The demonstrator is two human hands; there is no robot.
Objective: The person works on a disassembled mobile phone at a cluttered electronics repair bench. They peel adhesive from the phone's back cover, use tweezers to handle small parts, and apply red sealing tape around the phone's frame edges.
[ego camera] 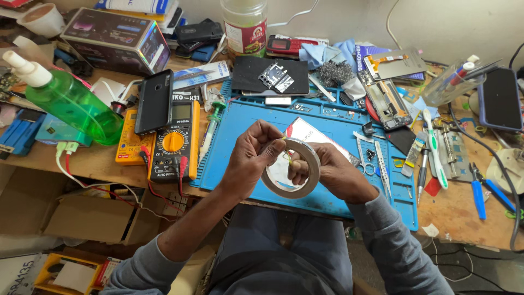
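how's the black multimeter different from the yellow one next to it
The black multimeter lies fully in view, with an orange dial and red probe leads plugged in. The yellow multimeter is mostly hidden under a black phone. Both lie flat on the wooden desk, left of the blue mat.

A wooden workbench [103, 161] carries a blue repair mat [240, 131] at its middle. Left of the mat lie two yellow multimeters [173, 143], a black phone [154, 101] resting across them, and a green spray bottle [68, 101]. Right of the mat lie a toothbrush [435, 147] and blue-handled pliers [491, 188]. Behind the mat stands a jar [245, 24].
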